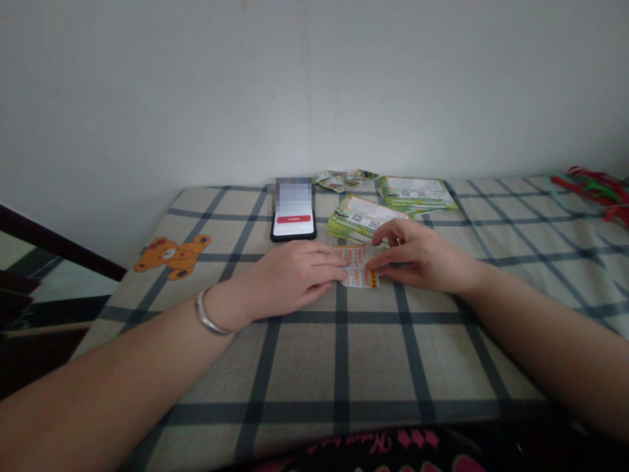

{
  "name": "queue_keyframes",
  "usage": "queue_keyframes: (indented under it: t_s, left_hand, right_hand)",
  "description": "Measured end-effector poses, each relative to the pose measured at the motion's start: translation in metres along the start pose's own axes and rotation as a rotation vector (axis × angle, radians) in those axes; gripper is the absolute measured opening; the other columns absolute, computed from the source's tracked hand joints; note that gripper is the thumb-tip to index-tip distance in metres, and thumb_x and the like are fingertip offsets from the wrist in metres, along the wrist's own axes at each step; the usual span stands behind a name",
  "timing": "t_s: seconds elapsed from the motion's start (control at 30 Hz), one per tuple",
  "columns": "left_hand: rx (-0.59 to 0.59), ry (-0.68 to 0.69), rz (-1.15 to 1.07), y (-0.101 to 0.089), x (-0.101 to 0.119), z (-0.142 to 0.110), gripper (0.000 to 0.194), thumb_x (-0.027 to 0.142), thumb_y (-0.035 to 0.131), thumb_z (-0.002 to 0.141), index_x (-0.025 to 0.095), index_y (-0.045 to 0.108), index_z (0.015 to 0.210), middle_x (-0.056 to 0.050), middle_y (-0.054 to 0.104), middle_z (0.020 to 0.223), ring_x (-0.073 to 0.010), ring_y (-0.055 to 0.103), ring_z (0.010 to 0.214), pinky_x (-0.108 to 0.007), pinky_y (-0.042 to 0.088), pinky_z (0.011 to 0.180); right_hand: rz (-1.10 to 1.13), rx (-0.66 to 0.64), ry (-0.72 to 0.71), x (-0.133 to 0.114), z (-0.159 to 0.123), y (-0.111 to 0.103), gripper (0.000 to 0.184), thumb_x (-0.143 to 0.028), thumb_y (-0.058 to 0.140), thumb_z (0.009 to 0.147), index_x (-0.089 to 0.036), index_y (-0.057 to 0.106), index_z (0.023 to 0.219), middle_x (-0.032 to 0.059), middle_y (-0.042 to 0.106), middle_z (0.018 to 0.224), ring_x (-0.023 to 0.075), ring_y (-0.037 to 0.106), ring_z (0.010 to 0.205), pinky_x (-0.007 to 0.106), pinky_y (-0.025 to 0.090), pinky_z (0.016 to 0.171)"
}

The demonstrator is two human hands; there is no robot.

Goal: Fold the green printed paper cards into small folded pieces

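A small printed paper slip (362,273) with orange and white panels and a red-yellow edge lies on the checked tablecloth between my hands. My left hand (297,274) rests with its fingers stretched out, their tips over the slip's left edge. At the slip's right edge is my right hand (417,254), its fingers bent and its thumb and fingertips around that edge. Just beyond the slip lies a stack of green-and-white printed packets (363,216), partly hidden by my right hand. A phone (294,226) with a lit screen lies beyond my left hand.
A second stack of green packets (417,192) lies farther back to the right, beside crumpled packets (344,179) near the wall (314,85). An orange bear picture (173,256) is at the table's left. Red and green items (597,190) lie far right.
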State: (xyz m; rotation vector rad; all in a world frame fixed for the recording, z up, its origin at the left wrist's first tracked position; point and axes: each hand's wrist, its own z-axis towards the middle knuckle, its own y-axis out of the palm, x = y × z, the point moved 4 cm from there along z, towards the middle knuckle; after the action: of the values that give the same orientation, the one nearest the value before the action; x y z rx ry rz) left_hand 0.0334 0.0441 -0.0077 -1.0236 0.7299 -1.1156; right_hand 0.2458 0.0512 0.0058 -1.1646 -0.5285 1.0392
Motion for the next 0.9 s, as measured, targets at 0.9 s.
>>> queue_keyframes:
  t_s: [0.9]
  left_hand:
    - [-0.109, -0.004, -0.077, -0.002, 0.005, 0.006, 0.029, 0.015, 0.048, 0.092, 0.024, 0.068, 0.11, -0.005, 0.065, 0.116, -0.0216, 0.057, 0.112, -0.042, 0.048, 0.098]
  right_hand:
    - [0.101, 0.022, 0.191, -0.009, 0.014, 0.016, 0.012, -0.021, 0.054, 0.09, -0.017, 0.066, 0.089, 0.0047, 0.066, 0.081, 0.017, 0.057, 0.078, 0.03, 0.042, 0.072]
